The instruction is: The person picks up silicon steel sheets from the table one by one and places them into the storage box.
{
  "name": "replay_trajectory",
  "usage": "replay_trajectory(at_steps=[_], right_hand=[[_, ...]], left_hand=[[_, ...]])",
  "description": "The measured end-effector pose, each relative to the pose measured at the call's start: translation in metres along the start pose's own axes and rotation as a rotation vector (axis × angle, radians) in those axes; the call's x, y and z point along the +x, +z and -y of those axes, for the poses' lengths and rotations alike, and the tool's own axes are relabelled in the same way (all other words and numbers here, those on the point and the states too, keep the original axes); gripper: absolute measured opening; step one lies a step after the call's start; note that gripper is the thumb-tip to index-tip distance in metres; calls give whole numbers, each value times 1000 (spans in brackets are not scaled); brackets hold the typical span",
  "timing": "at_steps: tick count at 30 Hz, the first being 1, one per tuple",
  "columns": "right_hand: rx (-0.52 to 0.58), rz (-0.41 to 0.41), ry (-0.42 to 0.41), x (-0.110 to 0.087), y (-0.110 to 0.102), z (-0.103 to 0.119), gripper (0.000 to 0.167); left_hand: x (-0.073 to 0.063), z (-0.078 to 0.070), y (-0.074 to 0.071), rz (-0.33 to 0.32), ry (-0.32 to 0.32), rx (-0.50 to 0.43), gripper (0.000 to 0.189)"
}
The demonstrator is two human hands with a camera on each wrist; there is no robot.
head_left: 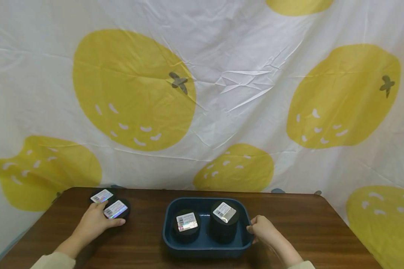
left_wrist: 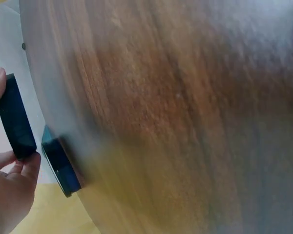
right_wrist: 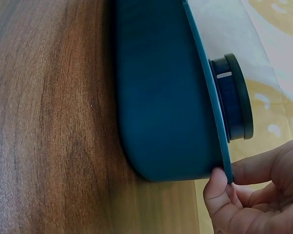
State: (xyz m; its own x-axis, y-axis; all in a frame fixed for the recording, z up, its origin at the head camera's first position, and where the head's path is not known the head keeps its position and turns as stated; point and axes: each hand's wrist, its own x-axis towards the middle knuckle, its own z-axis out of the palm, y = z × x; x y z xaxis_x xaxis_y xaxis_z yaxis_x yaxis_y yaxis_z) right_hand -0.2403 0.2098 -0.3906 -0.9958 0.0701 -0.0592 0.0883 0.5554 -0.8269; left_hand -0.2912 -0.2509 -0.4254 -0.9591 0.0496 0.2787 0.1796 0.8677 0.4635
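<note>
In the head view my left hand (head_left: 93, 223) grips a flat, round black disc (head_left: 122, 213) with a silver label on top. The left wrist view shows this disc (left_wrist: 17, 117) between thumb and fingers, raised off the table. A second labelled black disc (head_left: 102, 195) lies on the table just behind it. My right hand (head_left: 264, 231) pinches the right rim of a blue tray (head_left: 207, 248). Inside the tray stand a low black disc (head_left: 186, 235) on the left and a taller black cylinder (head_left: 223, 229) on the right, both with silver labels.
All of this is on a dark brown wooden table (head_left: 141, 239) with rounded far corners. Behind its far edge hangs a white cloth (head_left: 229, 112) printed with yellow lemons.
</note>
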Motion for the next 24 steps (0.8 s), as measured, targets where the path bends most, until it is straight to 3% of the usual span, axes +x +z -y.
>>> replay_trajectory(at_steps=[16,24], right_hand=[[-9,0,14,-1,0,0,11],[-11,4,12,0,0,2,11]], left_hand=[[-2,-35,1,-8,62,-63,95],[-3,-56,0,30,63,-119,93]])
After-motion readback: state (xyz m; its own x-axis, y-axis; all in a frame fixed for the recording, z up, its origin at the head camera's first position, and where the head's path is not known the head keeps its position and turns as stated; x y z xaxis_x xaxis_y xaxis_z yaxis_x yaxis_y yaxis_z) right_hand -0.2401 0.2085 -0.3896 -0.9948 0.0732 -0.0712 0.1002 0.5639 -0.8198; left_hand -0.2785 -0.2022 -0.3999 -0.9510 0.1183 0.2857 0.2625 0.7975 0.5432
